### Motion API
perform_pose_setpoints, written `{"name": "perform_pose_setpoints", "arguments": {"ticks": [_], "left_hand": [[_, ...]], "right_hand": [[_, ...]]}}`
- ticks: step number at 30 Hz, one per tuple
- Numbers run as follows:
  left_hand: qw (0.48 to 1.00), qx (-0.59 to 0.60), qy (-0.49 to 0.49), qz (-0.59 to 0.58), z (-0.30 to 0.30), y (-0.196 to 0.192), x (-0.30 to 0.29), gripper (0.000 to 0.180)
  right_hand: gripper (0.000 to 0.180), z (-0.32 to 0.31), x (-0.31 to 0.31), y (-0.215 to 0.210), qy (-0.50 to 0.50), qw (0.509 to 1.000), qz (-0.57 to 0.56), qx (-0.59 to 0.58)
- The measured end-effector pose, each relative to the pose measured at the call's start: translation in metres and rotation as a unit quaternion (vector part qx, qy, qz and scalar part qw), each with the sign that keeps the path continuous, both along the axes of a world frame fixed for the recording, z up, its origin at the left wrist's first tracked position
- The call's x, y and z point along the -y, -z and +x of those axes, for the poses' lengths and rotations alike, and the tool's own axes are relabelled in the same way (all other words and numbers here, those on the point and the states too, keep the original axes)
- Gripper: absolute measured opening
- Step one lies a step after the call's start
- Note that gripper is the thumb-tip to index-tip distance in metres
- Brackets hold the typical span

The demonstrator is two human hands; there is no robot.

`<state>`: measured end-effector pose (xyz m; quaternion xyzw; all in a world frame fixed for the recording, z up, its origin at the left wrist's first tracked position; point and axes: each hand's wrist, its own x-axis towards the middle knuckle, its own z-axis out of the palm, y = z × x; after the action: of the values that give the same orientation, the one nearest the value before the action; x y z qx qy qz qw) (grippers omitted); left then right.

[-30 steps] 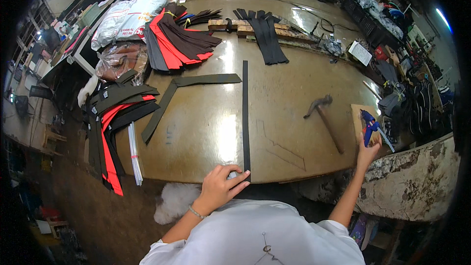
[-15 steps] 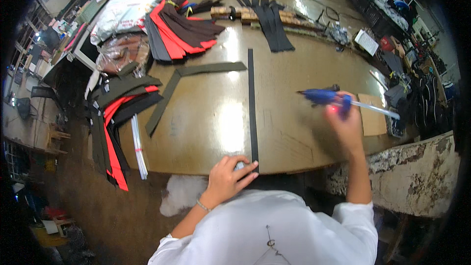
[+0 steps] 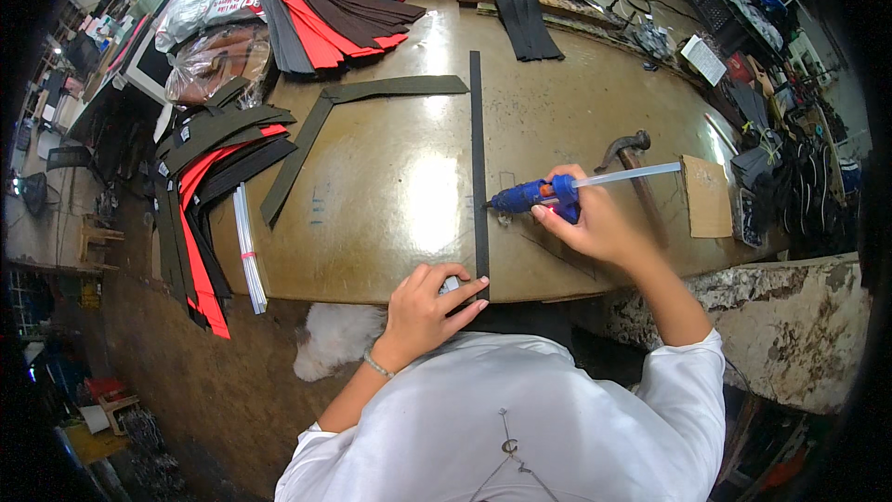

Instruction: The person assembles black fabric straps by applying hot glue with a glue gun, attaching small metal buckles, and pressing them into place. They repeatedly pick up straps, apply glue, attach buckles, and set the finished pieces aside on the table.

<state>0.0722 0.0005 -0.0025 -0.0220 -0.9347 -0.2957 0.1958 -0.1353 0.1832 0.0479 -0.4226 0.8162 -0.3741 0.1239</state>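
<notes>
Glue gun point(image 3: 526, 198) in your right hand point(image 3: 596, 225), fingers closed firmly around its blue handle — its nozzle now at the right edge of the narrow black strip point(image 3: 478, 158) on the brown worktable point(image 3: 367, 204), where a second ago it was over at the cardboard piece point(image 3: 708, 200) to the right. Your left hand point(image 3: 418, 309) remains at the strip's near end, fingertips resting on it as before — though whether those curled fingers also grip the small pale object point(image 3: 451, 284) beneath them, one cannot tell.
</notes>
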Motion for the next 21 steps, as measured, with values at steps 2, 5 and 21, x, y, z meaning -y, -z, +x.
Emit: {"name": "perform_pose_setpoints", "arguments": {"ticks": [2,5,21], "left_hand": [[1.0,0.0,0.0,0.002,0.0,0.0,0.0,0.025],[1.0,0.0,-0.001,0.004,0.0,0.001,0.001,0.026],[0.994,0.025,-0.01,0.108,0.001,-0.01,0.004,0.035]], "right_hand": [[0.042,-0.003,0.0,0.003,-0.007,1.0,0.005,-0.013],[0.041,-0.007,0.001,0.007,-0.007,1.0,0.013,-0.015],[0.038,-0.032,-0.02,-0.003,0.113,0.941,-0.034,-0.317]]}}
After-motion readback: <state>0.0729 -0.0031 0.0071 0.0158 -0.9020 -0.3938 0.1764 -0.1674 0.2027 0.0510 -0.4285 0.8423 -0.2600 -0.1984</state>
